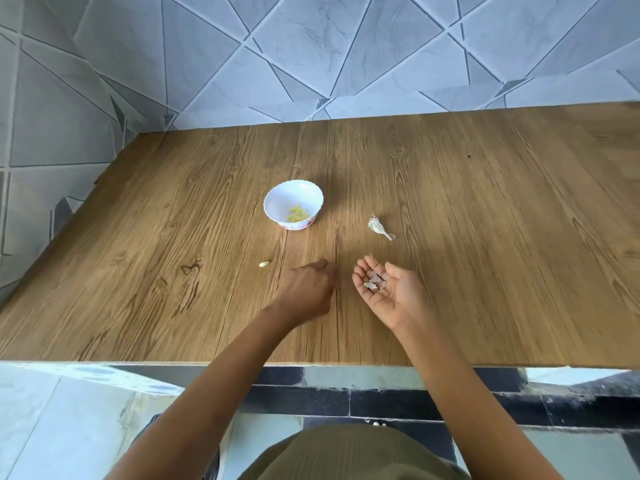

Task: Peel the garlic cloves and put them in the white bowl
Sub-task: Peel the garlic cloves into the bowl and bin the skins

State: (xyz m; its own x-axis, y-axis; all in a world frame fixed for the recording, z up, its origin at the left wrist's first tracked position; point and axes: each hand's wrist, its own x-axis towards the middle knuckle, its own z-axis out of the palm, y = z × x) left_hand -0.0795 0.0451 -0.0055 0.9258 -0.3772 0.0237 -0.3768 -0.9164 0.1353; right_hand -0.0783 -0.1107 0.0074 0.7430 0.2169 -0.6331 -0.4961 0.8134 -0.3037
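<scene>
A small white scalloped-rim bowl (274,192) with a pink-patterned base stands near the middle of a wood-grain table (485,202), holding a little heap of peeled, pale yellow garlic cloves (298,213) at its bottom. To the bowl's right, well apart from it, lies a dry white garlic stem with its root tuft (379,228). A single pale garlic clove (264,264) rests on the tabletop nearer the person, in front of the bowl and slightly to its left.

The person's right hand (391,289) is turned palm up above the table, fingers loosely cupped and relaxed, carrying a few scraps of papery, pinkish-white garlic skin (374,281) in the hollow of the palm. The left hand (306,289) is knuckles up just beside it, low over the wood to the right of the loose clove and not touching it. Its fingers curl down and away from the camera and are blurred, so whether they pinch anything cannot be told.

Grey marbled wall tiles with dark diagonal joints (311,46) rise behind the table. Pale and dark floor tiles (69,410) show below its near edge, along with an olive-green garment (346,455).
</scene>
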